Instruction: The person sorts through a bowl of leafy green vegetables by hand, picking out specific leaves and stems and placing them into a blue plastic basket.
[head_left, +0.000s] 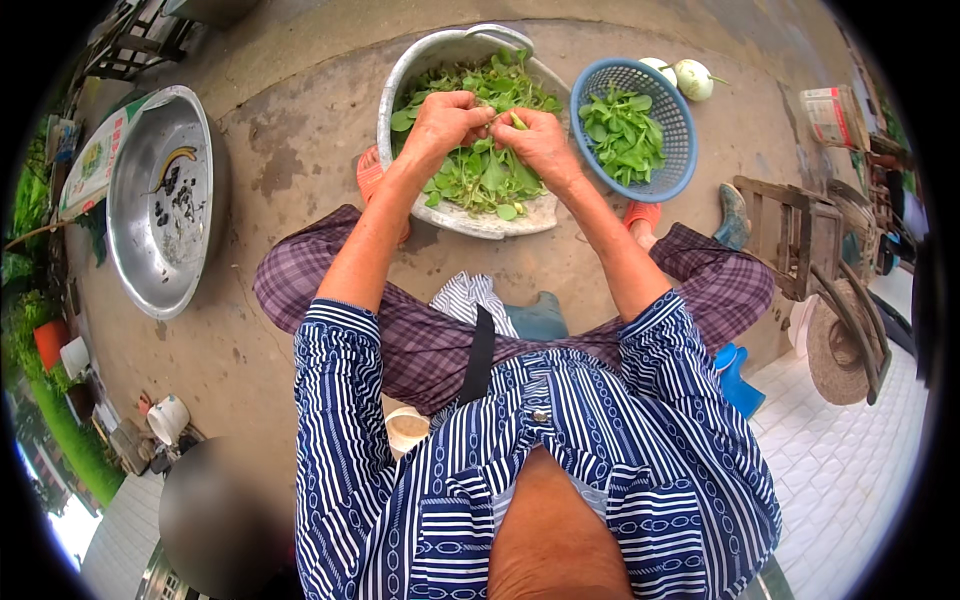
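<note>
My left hand (450, 126) and my right hand (536, 146) meet over a worn grey basin (388, 112). Pinched between their fingertips is a thin green stem, and a small green piece sticks up from the right fingers. Under both hands the basin holds a heap of leafy green stems (487, 184), partly covered by my hands and wrists. Against the basin's right side stands a blue plastic basket (686, 161) with loose green leaves (626, 135) in it.
A metal basin (124, 247) with a banana peel (174, 165) and dark scraps stands left. Pale round gourds (694, 80) lie behind the basket. At right are a wooden chair (806, 225), a straw hat (836, 352) and blue boots (741, 384). A white bucket (169, 418) is lower left.
</note>
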